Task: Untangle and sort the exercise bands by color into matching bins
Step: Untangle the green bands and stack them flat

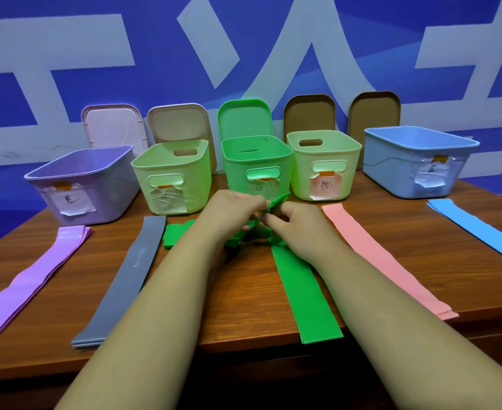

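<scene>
A green band lies knotted in the middle of the wooden table, one flat end running toward me. My left hand and my right hand both pinch the knot just in front of the green bin. A purple band, a grey band, a pink band and a blue band lie flat, each before a bin.
Five open bins stand in a row at the back: purple, pale green, green, pale green with a pink label, blue. Their lids lean against the blue wall behind.
</scene>
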Action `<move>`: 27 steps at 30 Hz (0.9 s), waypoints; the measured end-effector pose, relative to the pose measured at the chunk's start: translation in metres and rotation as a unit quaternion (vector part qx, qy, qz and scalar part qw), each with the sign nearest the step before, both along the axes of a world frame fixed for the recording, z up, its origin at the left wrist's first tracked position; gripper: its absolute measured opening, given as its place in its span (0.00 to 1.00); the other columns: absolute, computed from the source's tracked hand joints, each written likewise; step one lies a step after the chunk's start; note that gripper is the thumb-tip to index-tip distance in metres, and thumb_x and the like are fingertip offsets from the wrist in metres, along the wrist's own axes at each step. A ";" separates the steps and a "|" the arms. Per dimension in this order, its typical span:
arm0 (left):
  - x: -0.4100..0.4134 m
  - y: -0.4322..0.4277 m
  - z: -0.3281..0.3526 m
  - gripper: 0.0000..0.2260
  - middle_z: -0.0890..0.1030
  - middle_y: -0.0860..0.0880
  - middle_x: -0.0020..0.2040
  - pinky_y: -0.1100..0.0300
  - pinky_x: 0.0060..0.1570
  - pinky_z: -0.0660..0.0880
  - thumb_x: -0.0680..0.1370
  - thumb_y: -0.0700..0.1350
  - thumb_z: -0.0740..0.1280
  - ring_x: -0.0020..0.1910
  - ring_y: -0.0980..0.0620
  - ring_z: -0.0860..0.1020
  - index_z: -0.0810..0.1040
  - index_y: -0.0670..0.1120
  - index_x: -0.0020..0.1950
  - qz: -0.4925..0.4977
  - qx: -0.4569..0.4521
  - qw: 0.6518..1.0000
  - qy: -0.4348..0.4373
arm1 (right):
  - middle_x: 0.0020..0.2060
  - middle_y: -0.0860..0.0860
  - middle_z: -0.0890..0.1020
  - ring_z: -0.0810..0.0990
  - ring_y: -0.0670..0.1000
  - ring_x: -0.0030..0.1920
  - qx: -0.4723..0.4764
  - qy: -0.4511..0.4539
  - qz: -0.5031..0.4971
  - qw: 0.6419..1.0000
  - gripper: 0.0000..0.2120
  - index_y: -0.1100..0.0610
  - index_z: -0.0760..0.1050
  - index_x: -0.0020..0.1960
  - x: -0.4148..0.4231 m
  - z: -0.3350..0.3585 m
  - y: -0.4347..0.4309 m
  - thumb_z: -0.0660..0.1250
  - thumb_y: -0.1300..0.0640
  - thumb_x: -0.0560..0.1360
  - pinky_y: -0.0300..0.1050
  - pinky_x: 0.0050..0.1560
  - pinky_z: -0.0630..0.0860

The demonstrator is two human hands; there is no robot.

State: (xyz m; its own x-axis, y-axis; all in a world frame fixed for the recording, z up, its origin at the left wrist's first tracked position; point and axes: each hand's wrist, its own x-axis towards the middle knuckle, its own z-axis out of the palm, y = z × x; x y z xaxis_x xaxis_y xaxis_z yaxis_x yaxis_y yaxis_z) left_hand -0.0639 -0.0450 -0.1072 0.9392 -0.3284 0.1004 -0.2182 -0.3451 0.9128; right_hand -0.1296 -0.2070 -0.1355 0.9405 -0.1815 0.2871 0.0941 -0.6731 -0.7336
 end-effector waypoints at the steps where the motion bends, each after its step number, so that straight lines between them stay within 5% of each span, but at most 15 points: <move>1: 0.000 0.000 0.000 0.13 0.87 0.45 0.46 0.47 0.54 0.85 0.71 0.57 0.73 0.54 0.46 0.85 0.90 0.50 0.44 0.005 0.005 1.000 -0.004 | 0.39 0.43 0.82 0.80 0.44 0.42 -0.002 -0.002 0.003 1.000 0.11 0.43 0.79 0.42 -0.001 0.001 0.000 0.70 0.41 0.82 0.44 0.37 0.68; 8: -0.004 0.003 0.006 0.12 0.88 0.48 0.47 0.45 0.56 0.82 0.71 0.58 0.72 0.55 0.45 0.85 0.90 0.52 0.46 0.004 0.007 1.000 -0.017 | 0.38 0.46 0.82 0.80 0.47 0.40 -0.008 -0.019 0.006 1.000 0.10 0.48 0.81 0.43 -0.002 0.001 0.001 0.68 0.49 0.83 0.45 0.38 0.70; 11: 0.000 0.003 0.005 0.12 0.87 0.49 0.44 0.43 0.56 0.82 0.75 0.55 0.70 0.46 0.48 0.83 0.89 0.49 0.48 0.003 -0.011 0.998 -0.064 | 0.32 0.45 0.79 0.78 0.47 0.35 0.011 -0.035 0.002 0.999 0.15 0.45 0.77 0.37 -0.002 0.000 0.001 0.68 0.51 0.82 0.46 0.37 0.72; 15: 0.007 -0.001 0.005 0.08 0.79 0.54 0.39 0.54 0.40 0.71 0.84 0.48 0.62 0.39 0.54 0.76 0.79 0.51 0.49 0.062 0.022 0.980 -0.190 | 0.35 0.51 0.82 0.83 0.54 0.36 0.021 -0.048 -0.032 0.998 0.11 0.50 0.78 0.39 -0.001 0.000 -0.001 0.66 0.52 0.80 0.55 0.40 0.81; 18: 0.007 0.000 0.005 0.06 0.80 0.55 0.42 0.57 0.40 0.70 0.85 0.49 0.62 0.42 0.54 0.77 0.79 0.54 0.53 0.071 0.046 0.959 -0.272 | 0.36 0.49 0.86 0.85 0.50 0.30 0.061 -0.030 -0.066 0.996 0.09 0.49 0.81 0.44 -0.002 0.003 -0.004 0.64 0.54 0.80 0.50 0.36 0.83; 21: 0.007 0.001 0.003 0.08 0.83 0.54 0.52 0.57 0.51 0.73 0.85 0.48 0.65 0.51 0.53 0.78 0.83 0.52 0.58 0.032 0.090 0.938 -0.334 | 0.36 0.50 0.87 0.83 0.50 0.27 0.108 -0.008 -0.091 0.990 0.11 0.52 0.81 0.50 -0.002 0.006 -0.004 0.60 0.55 0.83 0.51 0.32 0.84; 27: 0.011 -0.001 -0.007 0.08 0.81 0.55 0.54 0.51 0.57 0.76 0.84 0.55 0.65 0.55 0.54 0.78 0.82 0.59 0.60 -0.063 0.166 0.918 -0.354 | 0.37 0.53 0.88 0.79 0.51 0.25 0.266 0.006 -0.093 0.959 0.17 0.58 0.77 0.70 0.003 0.006 -0.008 0.55 0.56 0.87 0.44 0.27 0.77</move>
State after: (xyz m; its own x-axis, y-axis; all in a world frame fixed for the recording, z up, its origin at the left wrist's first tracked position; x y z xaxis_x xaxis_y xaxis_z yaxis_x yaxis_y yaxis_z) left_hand -0.0527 -0.0464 -0.1144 0.6290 -0.5523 0.5470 -0.7741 -0.5097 0.3755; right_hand -0.1264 -0.2153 -0.1298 0.8799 -0.4653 0.0968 -0.0020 -0.2072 -0.9783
